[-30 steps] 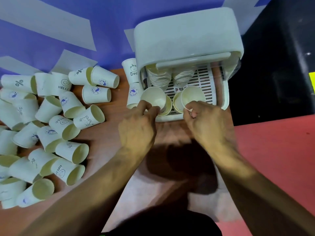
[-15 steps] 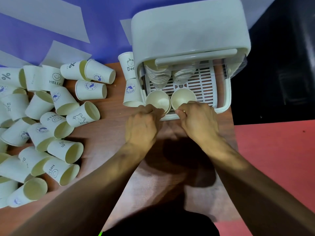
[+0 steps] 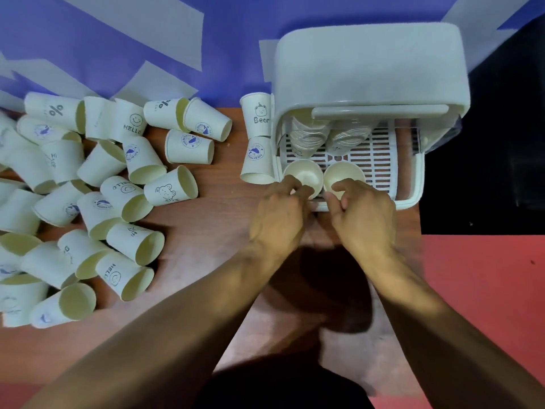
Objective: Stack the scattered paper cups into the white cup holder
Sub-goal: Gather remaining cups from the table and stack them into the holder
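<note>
White plastic is filling the upper right of my view: the holder [image 3: 368, 69], its lid raised over a slotted tray [image 3: 380, 160], is sitting at the right end of the table [image 3: 224, 231]. I am working both hands at its front edge. My left hand [image 3: 280, 219] is pinching the near rim of the left cup [image 3: 303, 175], fingers curled closed on it; my right hand [image 3: 365, 216] is doing the same with the right cup [image 3: 343, 174]. Both cups are lying with their mouths toward me, side by side and touching, each seemingly the front cup of a row that is running back under the lid, where the ribbed rims of stacked cups [image 3: 309, 137] are showing. So the long axis of each stack is pointing straight away from my hands, and as I judge it, what matters next is pushing along that line, not across it, so the cups nest and do not cock sideways. The loose cups [image 3: 118, 187] are lying in a heap well off to my left, most on their sides with mouths facing right or toward me; two more [image 3: 258, 143] are standing just beside the holder's left wall, the nearer one mouth down. My left hand is plainly the nearer one to all of these, so I am expecting it to do the fetching once I am letting go here, with the right steadying the rows. Much of the pile is not yet stacked, so I am judging the task far from finished.
</note>
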Demonstrator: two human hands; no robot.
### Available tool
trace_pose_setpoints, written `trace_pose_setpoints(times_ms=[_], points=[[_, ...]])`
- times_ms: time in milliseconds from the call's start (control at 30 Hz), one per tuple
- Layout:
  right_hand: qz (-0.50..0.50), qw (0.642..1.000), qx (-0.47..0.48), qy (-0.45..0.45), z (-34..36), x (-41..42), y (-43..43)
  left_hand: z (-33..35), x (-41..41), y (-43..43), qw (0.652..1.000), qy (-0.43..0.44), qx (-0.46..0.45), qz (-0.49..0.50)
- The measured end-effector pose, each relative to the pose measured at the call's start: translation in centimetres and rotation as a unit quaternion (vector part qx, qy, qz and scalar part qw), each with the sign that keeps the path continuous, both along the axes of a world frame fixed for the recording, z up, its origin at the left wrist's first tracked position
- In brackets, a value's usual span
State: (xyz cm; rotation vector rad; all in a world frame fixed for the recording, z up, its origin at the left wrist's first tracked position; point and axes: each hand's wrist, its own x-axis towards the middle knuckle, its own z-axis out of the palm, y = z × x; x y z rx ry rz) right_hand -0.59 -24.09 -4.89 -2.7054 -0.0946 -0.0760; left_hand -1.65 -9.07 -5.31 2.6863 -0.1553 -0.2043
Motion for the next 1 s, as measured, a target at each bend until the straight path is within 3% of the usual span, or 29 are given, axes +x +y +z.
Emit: trace_pose_setpoints(times_ms=[100, 167, 333, 433, 533, 633, 833, 1000], points=[[-0.001, 0.997, 0.038, -0.064, 1.4, -0.9, 1.7, 0.1, -1.1, 1.5, 0.993, -0.035, -0.099, 0.051], [0.012, 0.997, 0.048, -0.066, 2.0, -1.4, 3.2, -0.4, -1.6, 3.2, 0.989, -0.035, -0.113, 0.090], [0.027, 0.996, 0.083, 0.003, 2.1, -2.3, 8.6, -0.6, -2.3, 8.7, 0.989, -0.030, -0.051, 0.137], [-0.029, 0.984, 0.150, 0.096, 1.8, -1.7, 12.2, 0.4, -1.9, 11.8, 0.979, 0.001, 0.001, 0.202], [-0.133, 0.939, 0.252, 0.193, 0.2, -0.8, 15.2, 0.3, -1.2, 14.7, 0.980, 0.021, 0.063, 0.189], [-0.261, 0.866, 0.347, 0.247, -1.5, 0.0, 17.0, -0.3, -0.5, 17.0, 0.983, 0.033, 0.152, 0.097], [-0.398, 0.762, 0.446, 0.249, -3.8, 1.9, 18.8, 0.1, 1.7, 18.7, 0.961, 0.073, 0.267, -0.011], [-0.433, 0.718, 0.496, 0.226, -4.4, 3.1, 19.6, 0.0, 2.8, 18.6, 0.946, 0.081, 0.309, -0.050]])
